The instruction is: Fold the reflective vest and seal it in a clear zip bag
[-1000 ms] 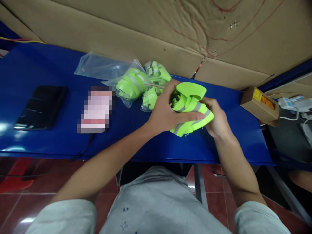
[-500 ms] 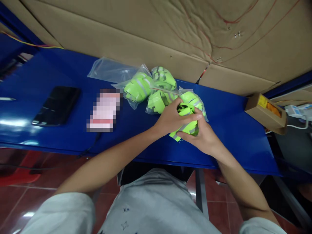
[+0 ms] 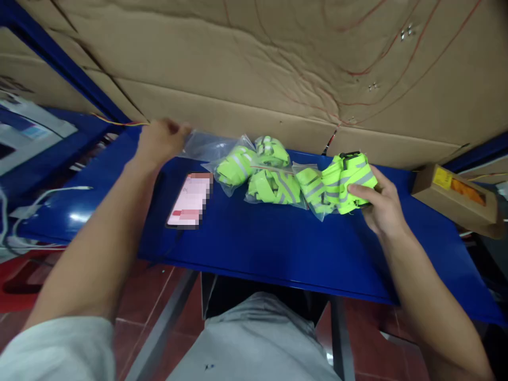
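My right hand (image 3: 379,203) grips a rolled-up neon-green strap with grey reflective stripes (image 3: 349,182) just above the blue table (image 3: 278,248). My left hand (image 3: 161,140) is stretched to the far left back, its fingers pinched on the edge of an empty clear plastic bag (image 3: 208,147). Between the hands lie several clear bags packed with the same green straps (image 3: 273,182).
A phone with a lit screen (image 3: 190,201) lies on the table left of the bags. A small cardboard box (image 3: 456,198) sits at the right end. A cardboard wall (image 3: 257,69) backs the table. White cables (image 3: 35,206) trail at the left.
My left hand let go of the green strap and reached left to the empty bag. My right hand now holds the rolled strap alone. The view swung left.
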